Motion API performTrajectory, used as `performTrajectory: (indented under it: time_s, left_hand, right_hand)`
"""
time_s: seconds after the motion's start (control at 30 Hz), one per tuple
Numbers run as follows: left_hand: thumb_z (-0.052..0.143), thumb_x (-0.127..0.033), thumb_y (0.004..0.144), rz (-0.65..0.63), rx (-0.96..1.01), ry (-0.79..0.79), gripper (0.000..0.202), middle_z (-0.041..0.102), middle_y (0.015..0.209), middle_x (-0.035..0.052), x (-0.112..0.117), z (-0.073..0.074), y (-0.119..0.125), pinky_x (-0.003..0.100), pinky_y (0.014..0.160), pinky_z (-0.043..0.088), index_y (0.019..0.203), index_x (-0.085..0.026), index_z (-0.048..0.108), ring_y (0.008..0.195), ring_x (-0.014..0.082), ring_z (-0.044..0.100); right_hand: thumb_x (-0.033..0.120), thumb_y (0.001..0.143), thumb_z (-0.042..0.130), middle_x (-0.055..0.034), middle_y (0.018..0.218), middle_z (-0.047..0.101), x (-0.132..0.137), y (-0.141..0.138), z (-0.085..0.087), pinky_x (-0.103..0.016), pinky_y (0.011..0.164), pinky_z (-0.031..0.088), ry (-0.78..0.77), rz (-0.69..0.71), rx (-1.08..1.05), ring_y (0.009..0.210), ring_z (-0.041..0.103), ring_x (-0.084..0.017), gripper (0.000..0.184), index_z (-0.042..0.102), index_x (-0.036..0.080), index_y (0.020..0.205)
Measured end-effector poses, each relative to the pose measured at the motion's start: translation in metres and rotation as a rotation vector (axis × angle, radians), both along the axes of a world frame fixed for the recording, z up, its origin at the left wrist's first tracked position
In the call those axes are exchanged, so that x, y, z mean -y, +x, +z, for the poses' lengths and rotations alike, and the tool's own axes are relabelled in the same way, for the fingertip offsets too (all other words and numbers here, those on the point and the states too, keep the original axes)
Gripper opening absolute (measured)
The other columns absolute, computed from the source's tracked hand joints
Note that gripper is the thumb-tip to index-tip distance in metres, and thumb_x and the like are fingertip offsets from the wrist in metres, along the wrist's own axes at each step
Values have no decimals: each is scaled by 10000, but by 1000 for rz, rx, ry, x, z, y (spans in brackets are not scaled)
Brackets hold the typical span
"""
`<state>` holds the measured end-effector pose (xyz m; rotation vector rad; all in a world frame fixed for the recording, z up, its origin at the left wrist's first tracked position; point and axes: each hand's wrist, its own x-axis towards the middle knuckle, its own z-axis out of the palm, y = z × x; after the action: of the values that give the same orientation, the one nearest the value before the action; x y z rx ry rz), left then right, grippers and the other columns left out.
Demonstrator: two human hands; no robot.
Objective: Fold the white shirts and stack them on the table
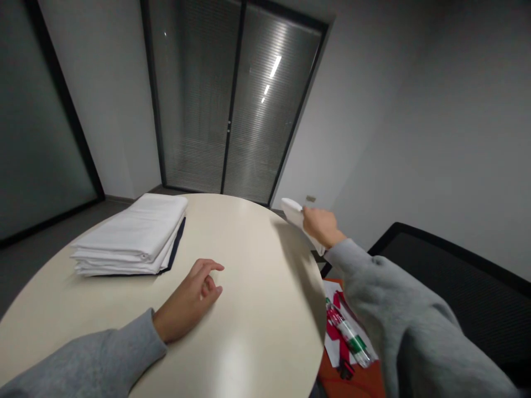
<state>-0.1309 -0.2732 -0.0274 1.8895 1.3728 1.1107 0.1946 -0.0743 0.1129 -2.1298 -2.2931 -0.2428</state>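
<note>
My left hand [191,298] rests on the round cream table [257,331], fingers loosely curled with nothing in them. My right hand [320,226] is raised past the table's right edge and is closed on a white cloth [293,213], which sticks out to the left of the fist. A stack of folded white cloths [135,235] lies on the table's far left, with a dark cloth at the bottom of the pile.
A black chair [456,276] stands to the right. Below the table's right edge, a plastic bottle [348,334] and a white sheet with red marks lie on an orange surface [357,381]. Glass doors with blinds [232,99] are behind.
</note>
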Motion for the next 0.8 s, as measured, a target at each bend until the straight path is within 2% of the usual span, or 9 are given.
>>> performTrajectory:
  time_s: [0.07,0.17,0.27,0.33,0.43,0.53,0.6,0.63,0.8]
  left_hand:
    - [542,-270,946,-79,-64,5,309,532,1258,80,4,-3,3,329,775,581,1253,-247,572,841,144,635]
    - [546,-239,938,-117,-147,10,351,532,1312,96,8,-7,2,347,806,596,1288,-257,578,841,147,645]
    - [542,-239,946,-85,-191,14,392,526,1372,113,10,-11,0,362,807,609,1335,-274,573,829,150,655]
    - [544,-248,951,-83,-210,18,405,528,1386,114,10,-14,-1,359,803,612,1354,-284,566,831,153,657]
    - [558,-254,950,-103,-241,31,392,523,1407,107,11,-16,0,366,840,608,1340,-291,567,868,162,660]
    - [549,-255,956,-124,-261,17,348,499,1436,107,12,-15,0,382,883,600,1301,-288,578,908,170,663]
    - [541,-262,960,-128,-266,-5,336,486,1444,111,12,-13,0,386,885,600,1293,-285,579,918,175,663]
    - [539,-264,960,-127,-268,-16,338,482,1446,113,12,-11,-1,388,880,601,1295,-284,578,916,176,663]
    - [544,-245,943,-114,-284,-18,364,464,1464,122,13,-10,-1,398,887,598,1304,-272,575,917,175,671]
  right_hand:
    - [162,1023,427,-287,1289,672,6,-22,-25,-483,1005,467,33,-5,32,1251,638,-349,376,590,66,1348]
    - [198,1018,473,-221,1162,738,28,-63,-71,-412,908,517,-7,14,38,1097,712,-289,305,682,70,1200]
    - [207,998,465,-278,1159,718,53,-96,-100,-447,916,482,28,64,23,1098,698,-322,330,693,58,1183]
    - [320,1003,488,-255,1191,710,63,-108,-103,-500,990,428,72,119,11,1141,661,-342,354,695,104,1191]
    - [491,1004,482,-228,1348,647,54,-108,-89,-569,1095,323,140,148,-9,1261,567,-387,483,655,143,1292]
    - [601,1023,381,-200,1651,356,22,-95,-82,-675,1173,141,169,71,-68,1471,325,-460,673,436,190,1553]
    - [644,1026,320,-139,1732,190,1,-83,-91,-728,1175,48,83,-12,-142,1545,162,-468,717,295,263,1634]
    - [650,1028,299,-126,1737,179,-7,-78,-99,-749,1166,52,21,-41,-170,1552,147,-465,712,283,286,1639]
    - [639,1030,230,-135,1725,223,-23,-63,-141,-788,1112,203,-120,-85,-221,1534,244,-457,693,249,325,1648]
